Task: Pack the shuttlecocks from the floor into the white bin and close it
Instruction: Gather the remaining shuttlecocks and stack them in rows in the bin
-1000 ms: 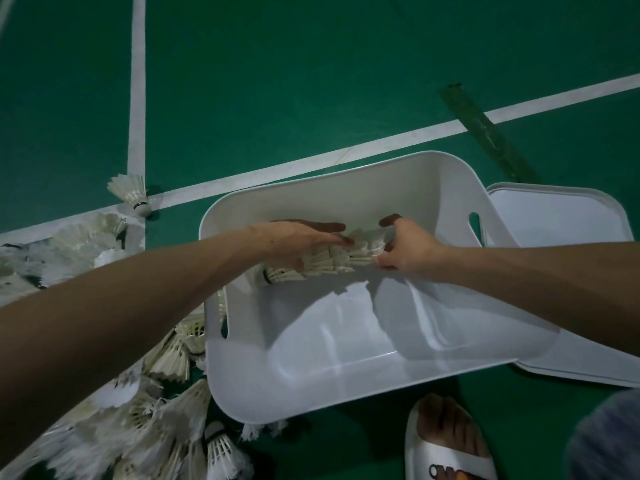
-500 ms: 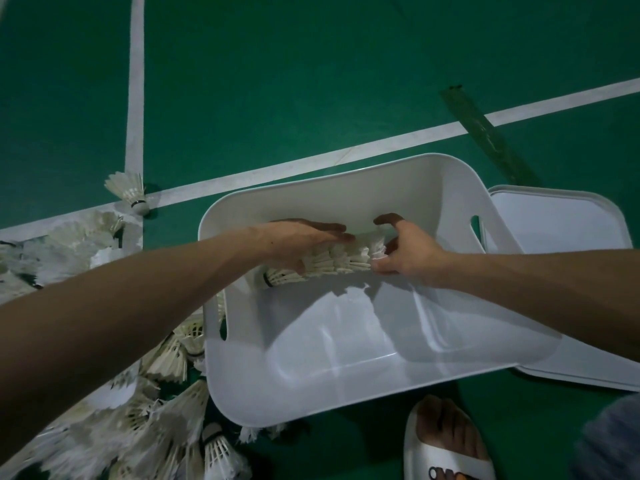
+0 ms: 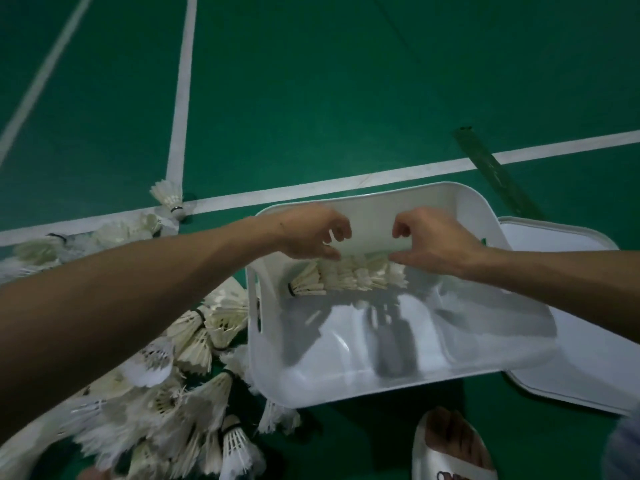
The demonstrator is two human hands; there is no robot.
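The white bin [image 3: 381, 384] stands open on the green court floor. A row of nested white shuttlecocks [image 3: 346, 277] lies inside it along the far wall, cork end to the left. My left hand [image 3: 308, 233] and my right hand [image 3: 433, 240] hover just above that row, fingers loosely curled and holding nothing. Both thumbs point down at the feathers. Left of the bin, a large pile of loose shuttlecocks [image 3: 194, 341] covers the floor, partly hidden under my left forearm. The bin's white lid [image 3: 588, 358] lies flat to the right, partly under the bin.
A single shuttlecock [image 3: 169, 197] sits where the white court lines meet, beyond the pile. A dark green tape strip [image 3: 495, 171] runs behind the bin. A foot in a white slipper [image 3: 450, 448] is just in front of the bin.
Both hands have let go of the row of shuttlecocks and lifted off it. The row now lies in the bin by the far wall.
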